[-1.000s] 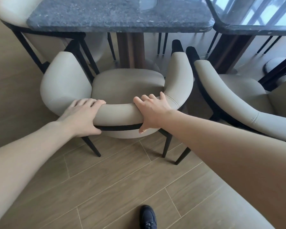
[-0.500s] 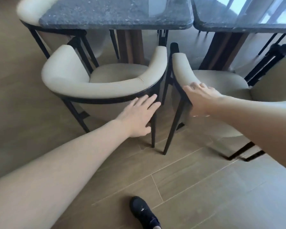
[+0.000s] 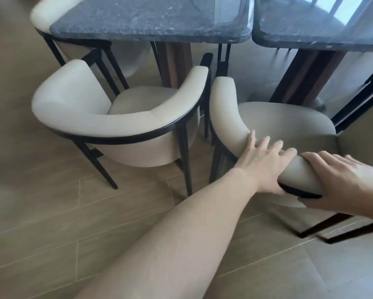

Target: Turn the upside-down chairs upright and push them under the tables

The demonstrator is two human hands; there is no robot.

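Observation:
Two cream armchairs with black legs stand upright on the floor. The left chair (image 3: 99, 117) faces the dark stone table (image 3: 151, 20), its seat partly under the table edge. The right chair (image 3: 274, 124) faces a second dark table (image 3: 319, 29) and stands further out. My left hand (image 3: 265, 162) and my right hand (image 3: 341, 180) both grip the curved back rail of the right chair, side by side, thumbs underneath on the black frame.
A third cream chair (image 3: 51, 11) is tucked at the far left of the first table. Another chair's black frame (image 3: 362, 98) shows at the right edge. Wooden table pedestals (image 3: 177, 63) stand behind the chairs. Open wood-plank floor lies toward me.
Both hands left the back of the left chair and moved right; they now hold the right chair's back rail. The view swung right.

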